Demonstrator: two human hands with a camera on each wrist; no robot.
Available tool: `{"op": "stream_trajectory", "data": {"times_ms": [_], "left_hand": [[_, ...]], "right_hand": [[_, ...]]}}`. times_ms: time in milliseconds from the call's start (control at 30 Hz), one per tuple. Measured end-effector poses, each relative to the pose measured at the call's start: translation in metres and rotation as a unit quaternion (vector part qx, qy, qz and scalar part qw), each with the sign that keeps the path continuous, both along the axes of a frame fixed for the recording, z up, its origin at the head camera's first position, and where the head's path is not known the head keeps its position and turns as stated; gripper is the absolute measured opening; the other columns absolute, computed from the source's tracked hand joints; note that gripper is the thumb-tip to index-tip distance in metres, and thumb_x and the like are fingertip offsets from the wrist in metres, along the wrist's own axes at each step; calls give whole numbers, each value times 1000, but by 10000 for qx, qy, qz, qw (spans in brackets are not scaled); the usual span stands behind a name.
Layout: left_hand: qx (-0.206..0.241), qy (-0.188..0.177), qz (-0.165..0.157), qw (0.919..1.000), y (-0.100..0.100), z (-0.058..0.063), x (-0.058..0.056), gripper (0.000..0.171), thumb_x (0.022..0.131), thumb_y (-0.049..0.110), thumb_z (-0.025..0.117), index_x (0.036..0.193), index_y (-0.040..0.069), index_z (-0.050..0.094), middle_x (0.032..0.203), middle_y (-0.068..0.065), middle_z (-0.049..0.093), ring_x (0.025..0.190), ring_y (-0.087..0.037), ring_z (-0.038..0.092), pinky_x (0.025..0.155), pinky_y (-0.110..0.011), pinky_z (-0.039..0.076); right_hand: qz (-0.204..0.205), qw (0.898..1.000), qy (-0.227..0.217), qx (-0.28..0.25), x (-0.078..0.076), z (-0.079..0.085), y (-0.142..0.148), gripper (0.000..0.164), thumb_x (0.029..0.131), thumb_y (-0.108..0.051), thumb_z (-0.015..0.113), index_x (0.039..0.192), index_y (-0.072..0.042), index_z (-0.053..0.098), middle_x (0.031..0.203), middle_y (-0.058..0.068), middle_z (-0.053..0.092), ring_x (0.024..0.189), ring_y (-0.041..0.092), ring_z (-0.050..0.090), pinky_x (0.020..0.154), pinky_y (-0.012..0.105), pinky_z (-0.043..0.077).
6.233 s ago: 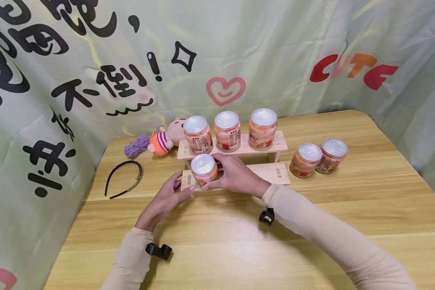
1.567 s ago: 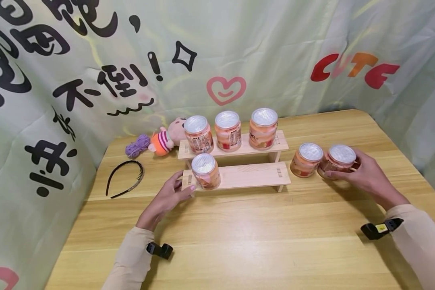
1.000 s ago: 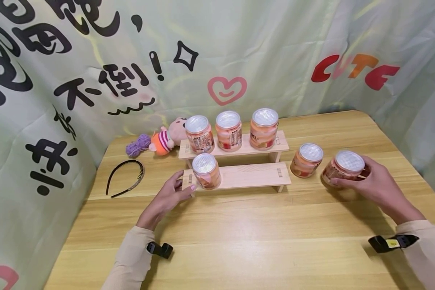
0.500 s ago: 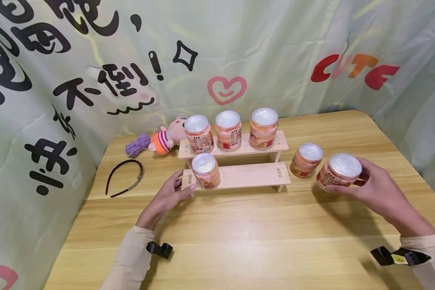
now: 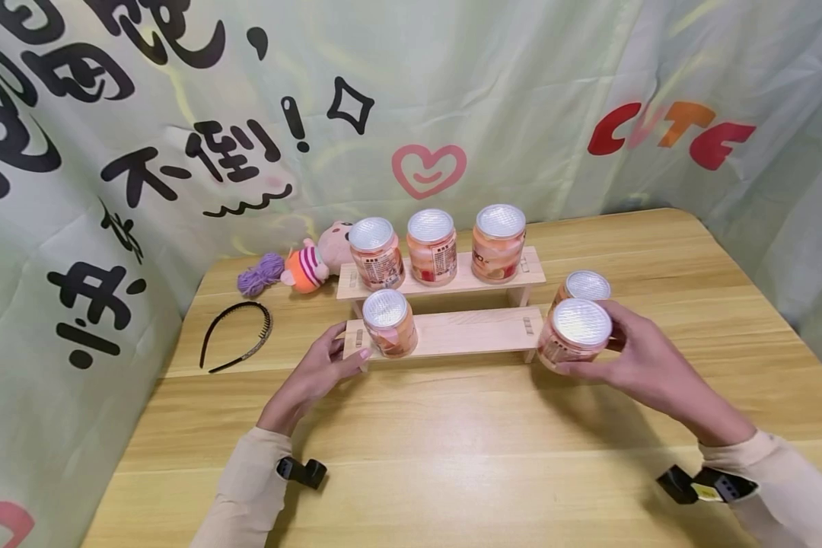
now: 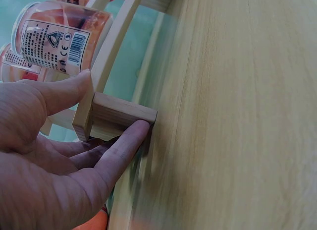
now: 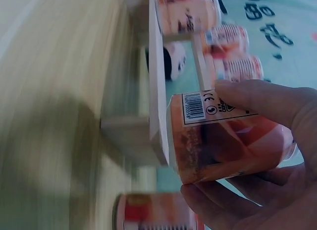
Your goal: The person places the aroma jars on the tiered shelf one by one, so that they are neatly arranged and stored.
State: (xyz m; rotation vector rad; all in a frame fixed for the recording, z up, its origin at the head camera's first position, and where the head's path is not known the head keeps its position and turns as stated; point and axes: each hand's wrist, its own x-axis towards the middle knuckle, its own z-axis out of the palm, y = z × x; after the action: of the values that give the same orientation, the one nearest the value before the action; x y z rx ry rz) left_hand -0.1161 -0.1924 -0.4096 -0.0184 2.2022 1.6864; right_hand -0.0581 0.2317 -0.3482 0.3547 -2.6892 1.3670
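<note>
My right hand (image 5: 644, 361) grips an orange-labelled fruit jar (image 5: 572, 335) with a ribbed clear lid. In the head view this jar hangs above the table by the right end of the two-tier wooden rack (image 5: 476, 332). My left hand (image 5: 322, 367) holds the lower tier's left end, thumb at the board's edge and a finger against its leg (image 6: 124, 110). One jar (image 5: 390, 327) stands at that end of the lower tier. Three more jars, among them a middle jar (image 5: 431, 251), stand upright along the upper tier. Another jar (image 5: 587, 286) sits on the table, partly hidden behind the held one.
A black headband (image 5: 212, 335), a purple yarn bundle (image 5: 260, 275) and a plush doll (image 5: 308, 268) lie left of the rack on the wooden table (image 5: 452, 464). A printed curtain (image 5: 520, 114) hangs behind the table.
My right hand has taken the outer jar from beside the other table jar, lifted it and carried it left toward the rack. My left hand has stayed at the rack's left end.
</note>
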Motion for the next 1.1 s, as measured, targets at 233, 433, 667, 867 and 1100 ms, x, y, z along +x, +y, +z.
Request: {"op": "stream_trajectory", "data": {"times_ms": [233, 433, 667, 867, 1100], "left_hand": [[4, -28, -9, 10000, 0, 1, 1, 77, 99, 11, 66, 159, 0, 19, 146, -34, 44, 127, -42, 54, 98, -40, 55], [-18, 2, -40, 10000, 0, 1, 0, 77, 99, 13, 66, 159, 0, 20, 146, -33, 45, 124, -40, 56, 97, -39, 56], [-57, 41, -61, 10000, -1, 0, 0, 77, 98, 13, 66, 158, 0, 20, 145, -33, 46, 125, -40, 55, 98, -40, 55], [-119, 58, -63, 9999, 0, 1, 1, 76, 99, 14, 66, 158, 0, 21, 144, -33, 47, 123, -39, 56, 98, -40, 55], [-169, 25, -14, 9999, -1, 0, 0, 77, 98, 14, 67, 158, 1, 22, 143, -32, 48, 123, -39, 56, 98, -40, 55]], "right_hand": [[606, 9978, 202, -176, -11, -3, -32, 70, 67, -9, 95, 126, 5, 59, 110, 13, 65, 94, 7, 60, 78, 16, 53], [874, 9960, 140, -144, -21, -4, -55, 69, 67, -10, 95, 124, 6, 60, 110, 14, 68, 97, 21, 64, 80, 27, 57], [1025, 9945, -199, -81, -32, -6, -80, 70, 69, -9, 94, 127, 6, 57, 116, 19, 67, 105, 32, 66, 89, 45, 57], [1206, 9920, -265, -247, -40, -9, -96, 71, 69, -8, 93, 129, 5, 57, 119, 18, 67, 108, 32, 66, 91, 47, 57], [1328, 9898, -327, -397, -48, -9, -111, 77, 69, -8, 93, 135, 5, 54, 121, 17, 65, 108, 30, 65, 92, 45, 56]]}}
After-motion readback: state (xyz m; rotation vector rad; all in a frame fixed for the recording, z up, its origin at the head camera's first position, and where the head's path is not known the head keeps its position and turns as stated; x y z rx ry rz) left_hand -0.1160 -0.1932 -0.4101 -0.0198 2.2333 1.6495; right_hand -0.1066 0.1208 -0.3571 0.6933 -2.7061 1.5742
